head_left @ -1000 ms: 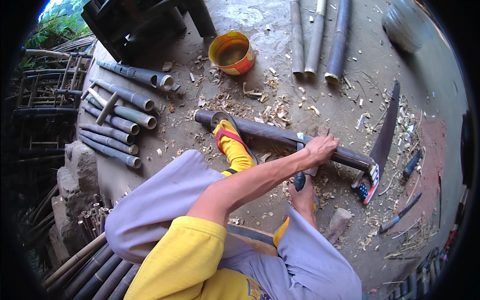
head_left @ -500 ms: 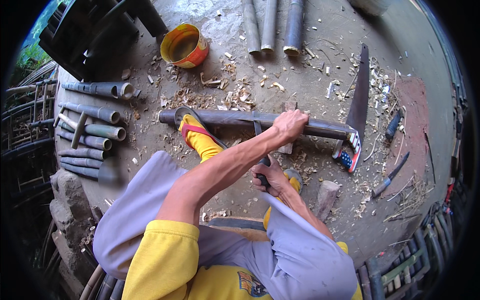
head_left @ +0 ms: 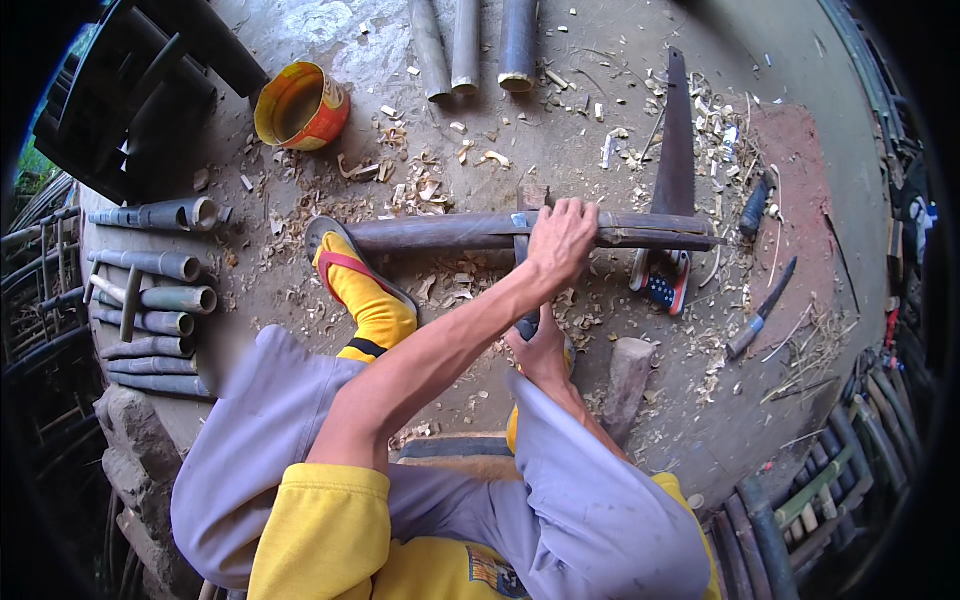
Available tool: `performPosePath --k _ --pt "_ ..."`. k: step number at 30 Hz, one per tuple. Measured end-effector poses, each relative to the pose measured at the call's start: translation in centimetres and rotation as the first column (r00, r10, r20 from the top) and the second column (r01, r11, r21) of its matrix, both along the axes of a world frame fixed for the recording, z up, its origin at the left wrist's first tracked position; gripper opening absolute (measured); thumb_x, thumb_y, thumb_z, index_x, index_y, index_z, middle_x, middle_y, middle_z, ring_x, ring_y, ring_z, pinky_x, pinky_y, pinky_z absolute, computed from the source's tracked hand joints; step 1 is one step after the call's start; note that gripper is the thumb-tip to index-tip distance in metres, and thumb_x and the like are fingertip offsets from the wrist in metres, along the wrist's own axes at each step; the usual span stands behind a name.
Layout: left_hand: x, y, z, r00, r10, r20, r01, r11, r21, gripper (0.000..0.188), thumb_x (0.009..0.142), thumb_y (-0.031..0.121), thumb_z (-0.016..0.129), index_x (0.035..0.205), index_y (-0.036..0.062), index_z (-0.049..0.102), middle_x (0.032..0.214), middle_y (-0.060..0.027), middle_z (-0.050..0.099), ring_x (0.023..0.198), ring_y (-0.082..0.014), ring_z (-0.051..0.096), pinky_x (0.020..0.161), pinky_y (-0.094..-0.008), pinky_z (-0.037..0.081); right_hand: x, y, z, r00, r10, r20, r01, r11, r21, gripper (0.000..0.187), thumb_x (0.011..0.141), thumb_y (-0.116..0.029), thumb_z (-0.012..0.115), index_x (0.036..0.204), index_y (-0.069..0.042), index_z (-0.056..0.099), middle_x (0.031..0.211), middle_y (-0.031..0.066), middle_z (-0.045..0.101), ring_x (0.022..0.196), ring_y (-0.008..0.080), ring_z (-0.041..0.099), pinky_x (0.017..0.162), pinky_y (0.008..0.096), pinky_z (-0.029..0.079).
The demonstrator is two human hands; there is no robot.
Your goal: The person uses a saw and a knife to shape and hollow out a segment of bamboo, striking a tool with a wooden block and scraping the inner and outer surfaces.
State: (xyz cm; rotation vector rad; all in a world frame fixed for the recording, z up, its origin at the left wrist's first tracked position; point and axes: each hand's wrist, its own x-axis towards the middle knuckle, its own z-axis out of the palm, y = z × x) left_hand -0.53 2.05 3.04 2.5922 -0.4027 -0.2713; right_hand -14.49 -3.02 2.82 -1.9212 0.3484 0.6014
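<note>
A dark bamboo pole [head_left: 440,233] lies crosswise in front of me, and its right part shows a lengthwise split. My left hand [head_left: 566,238] is closed over the pole, right of the middle. Just beside it, a knife [head_left: 521,232] stands across the pole with its blade in contact with the bamboo. My right hand [head_left: 541,347], nearer my body, grips the knife's dark handle. The pole's left end is next to my sandalled foot [head_left: 352,275] in a yellow sock. A small block [head_left: 533,194] shows behind the pole by the blade.
A handsaw [head_left: 675,150] lies beyond the pole's right end. Farther right are a curved knife [head_left: 765,305] and a dark-handled tool [head_left: 757,207]. Cut bamboo tubes [head_left: 150,264] lie at left, below a yellow-red tub [head_left: 302,105]. Shavings cover the floor; a wooden stump [head_left: 628,380] stands near my right knee.
The view has shifted, moving most things left. The pole's right end now reaches past the saw handle, and a split shows there. My left hand has come nearer the blade.
</note>
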Motion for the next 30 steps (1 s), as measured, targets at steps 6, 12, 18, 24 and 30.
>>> performPosePath --k 6,12,18,24,30 --pt "0.5 1.5 -0.5 0.988 -0.104 -0.111 0.094 0.991 -0.095 0.021 0.08 0.007 0.055 0.097 0.0027 0.044 0.076 -0.0218 0.061 0.072 -0.0398 0.063 0.058 -0.049 0.049 -1.0 -0.1 -2.4 0.999 0.037 -0.006 -0.036 0.997 0.066 0.039 0.071 -0.016 0.065 0.1 -0.002 0.043 0.075 0.02 0.056 0.066 0.0366 0.059 0.062 0.0446 0.046" --pt "1.1 1.0 0.2 0.963 -0.199 -0.181 0.198 0.98 -0.027 0.016 0.084 0.008 0.049 0.098 0.0029 0.042 0.077 -0.0222 0.063 0.073 -0.0395 0.064 0.06 -0.0474 0.05 -0.8 0.7 -2.6 1.0 0.007 0.023 -0.009 0.995 0.104 0.036 0.073 -0.013 0.066 0.101 -0.004 0.046 0.07 0.0092 0.054 0.051 0.0197 0.055 0.048 0.034 0.044" --pt "0.9 1.1 0.8 0.958 -0.196 -0.211 0.199 0.98 -0.006 0.018 0.083 0.005 0.05 0.099 0.0029 0.04 0.081 -0.022 0.063 0.077 -0.0396 0.064 0.06 -0.047 0.052 0.2 0.4 -0.7 0.99 0.046 -0.13 0.006 0.928 0.372 0.045 0.071 -0.009 0.063 0.111 -0.003 0.045 0.073 0.0148 0.055 0.055 0.0272 0.057 0.054 0.0391 0.046" --pt "1.5 0.6 1.0 0.952 -0.182 -0.248 0.198 0.979 0.041 0.017 0.083 0.004 0.05 0.098 0.0022 0.042 0.082 -0.0222 0.063 0.077 -0.0388 0.065 0.061 -0.0467 0.052 -0.1 1.9 -0.8 0.952 0.011 -0.307 0.207 0.716 0.667 0.045 0.072 -0.003 0.061 0.115 -0.002 0.046 0.062 0.0042 0.05 0.043 0.0108 0.051 0.041 0.0271 0.041" --pt "1.4 0.6 0.7 0.964 -0.169 -0.204 0.178 0.984 0.027 0.015 0.084 0.006 0.051 0.097 0.0015 0.045 0.079 -0.0221 0.064 0.076 -0.0373 0.066 0.06 -0.0462 0.053 0.1 1.0 -0.6 0.983 0.085 0.163 -0.109 0.984 0.144 0.041 0.072 -0.011 0.065 0.107 -0.002 0.044 0.066 0.0143 0.054 0.057 0.027 0.059 0.054 0.0394 0.046"
